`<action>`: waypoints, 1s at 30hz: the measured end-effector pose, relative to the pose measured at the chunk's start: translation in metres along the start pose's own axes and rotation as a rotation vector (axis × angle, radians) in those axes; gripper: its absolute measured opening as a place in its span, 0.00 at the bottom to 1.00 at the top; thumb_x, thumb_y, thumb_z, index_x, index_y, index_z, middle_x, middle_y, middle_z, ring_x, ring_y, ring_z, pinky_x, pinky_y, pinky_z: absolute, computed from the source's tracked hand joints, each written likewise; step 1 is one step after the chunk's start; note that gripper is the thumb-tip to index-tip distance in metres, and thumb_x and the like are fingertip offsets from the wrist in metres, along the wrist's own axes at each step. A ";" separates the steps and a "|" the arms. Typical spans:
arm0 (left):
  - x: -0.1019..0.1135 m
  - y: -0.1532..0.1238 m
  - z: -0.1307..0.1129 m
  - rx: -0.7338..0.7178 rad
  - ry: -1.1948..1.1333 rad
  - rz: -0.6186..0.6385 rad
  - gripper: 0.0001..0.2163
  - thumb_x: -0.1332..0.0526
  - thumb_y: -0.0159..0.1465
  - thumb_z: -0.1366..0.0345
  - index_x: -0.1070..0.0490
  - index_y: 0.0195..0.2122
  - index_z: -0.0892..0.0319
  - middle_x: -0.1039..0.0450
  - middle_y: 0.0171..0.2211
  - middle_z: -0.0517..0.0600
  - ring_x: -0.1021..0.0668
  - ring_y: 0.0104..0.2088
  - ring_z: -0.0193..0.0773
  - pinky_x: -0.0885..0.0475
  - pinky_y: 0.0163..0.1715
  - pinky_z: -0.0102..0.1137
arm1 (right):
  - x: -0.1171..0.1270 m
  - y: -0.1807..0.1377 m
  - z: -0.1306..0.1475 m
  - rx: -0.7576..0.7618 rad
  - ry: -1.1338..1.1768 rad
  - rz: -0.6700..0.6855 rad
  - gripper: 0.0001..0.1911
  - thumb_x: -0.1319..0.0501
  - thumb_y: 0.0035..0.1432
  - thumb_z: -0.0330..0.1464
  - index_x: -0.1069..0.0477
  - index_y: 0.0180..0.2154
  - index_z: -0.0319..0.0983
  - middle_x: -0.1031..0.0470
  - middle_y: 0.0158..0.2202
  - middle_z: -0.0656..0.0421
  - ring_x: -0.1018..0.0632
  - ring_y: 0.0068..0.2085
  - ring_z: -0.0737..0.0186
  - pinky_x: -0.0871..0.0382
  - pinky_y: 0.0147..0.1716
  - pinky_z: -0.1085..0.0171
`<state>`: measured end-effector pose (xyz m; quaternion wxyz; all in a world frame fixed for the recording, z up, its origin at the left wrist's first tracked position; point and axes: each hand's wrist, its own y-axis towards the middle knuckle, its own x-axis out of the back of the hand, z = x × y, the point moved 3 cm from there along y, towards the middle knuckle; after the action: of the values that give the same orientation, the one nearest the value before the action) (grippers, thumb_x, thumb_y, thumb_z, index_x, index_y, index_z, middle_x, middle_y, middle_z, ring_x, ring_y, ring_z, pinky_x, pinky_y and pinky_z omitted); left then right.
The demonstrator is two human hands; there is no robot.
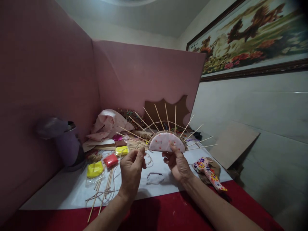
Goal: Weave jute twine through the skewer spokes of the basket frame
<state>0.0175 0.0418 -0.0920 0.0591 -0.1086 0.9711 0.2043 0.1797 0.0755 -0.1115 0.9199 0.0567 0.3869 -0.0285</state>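
My right hand (178,160) pinches a half-round piece covered in white cloth with red dots (163,142), thumb on its front face. Thin wooden sticks (166,117) fan out from its curved edge, and a thin cord (157,122) runs in an arc across several of them. To the left, my left hand (132,165) is closed, thumb against the bent forefinger, apart from the cloth piece. Thin cord appears to pass through its pinch, though the fingers hide most of it. More cord lies in loops (149,160) on the white sheet behind.
Packets of yellow (94,169) and red clay-like material (111,160) lie at left, near loose sticks (106,189) and a purple container (69,147). Dotted cloth (108,123) is bunched behind. A flower-patterned object (209,171) lies at right. Brown jagged cardboard (166,107) leans against the pink panel (144,73).
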 end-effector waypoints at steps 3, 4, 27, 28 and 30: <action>0.000 -0.001 -0.001 -0.072 -0.003 -0.033 0.12 0.43 0.60 0.58 0.33 0.25 0.60 0.42 0.15 0.41 0.39 0.18 0.29 0.44 0.19 0.26 | 0.001 0.002 0.003 0.000 0.025 -0.026 0.16 0.31 0.40 0.34 0.32 0.33 0.40 0.25 0.21 0.64 0.26 0.20 0.68 0.45 0.14 0.73; 0.000 0.000 -0.001 -0.090 -0.013 -0.034 0.10 0.43 0.61 0.59 0.32 0.26 0.59 0.41 0.16 0.42 0.39 0.19 0.29 0.44 0.20 0.26 | 0.002 0.003 0.004 0.001 0.030 -0.034 0.16 0.30 0.40 0.34 0.32 0.33 0.40 0.25 0.21 0.64 0.26 0.20 0.68 0.45 0.13 0.73; 0.007 0.023 -0.002 0.126 -0.378 0.054 0.09 0.39 0.56 0.66 0.27 0.39 0.57 0.26 0.41 0.49 0.28 0.42 0.35 0.37 0.41 0.26 | 0.001 0.000 0.013 -0.017 0.088 -0.011 0.11 0.34 0.44 0.34 0.31 0.32 0.39 0.26 0.21 0.63 0.29 0.18 0.69 0.42 0.15 0.71; 0.004 0.022 -0.002 0.184 -0.418 0.108 0.09 0.39 0.56 0.67 0.27 0.39 0.57 0.26 0.41 0.50 0.28 0.42 0.35 0.37 0.39 0.27 | 0.001 0.000 0.014 -0.028 0.093 -0.005 0.11 0.34 0.44 0.33 0.31 0.32 0.39 0.26 0.21 0.63 0.30 0.18 0.69 0.42 0.15 0.71; 0.001 0.020 -0.002 0.265 -0.471 0.184 0.10 0.39 0.56 0.68 0.27 0.39 0.57 0.26 0.41 0.50 0.28 0.41 0.35 0.36 0.37 0.27 | 0.000 -0.002 0.014 -0.049 0.099 0.008 0.12 0.34 0.43 0.33 0.31 0.32 0.40 0.26 0.22 0.63 0.30 0.18 0.70 0.42 0.15 0.72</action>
<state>0.0121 0.0590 -0.0830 0.2778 0.0390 0.9546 0.0997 0.1894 0.0721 -0.1023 0.9008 0.0371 0.4324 -0.0128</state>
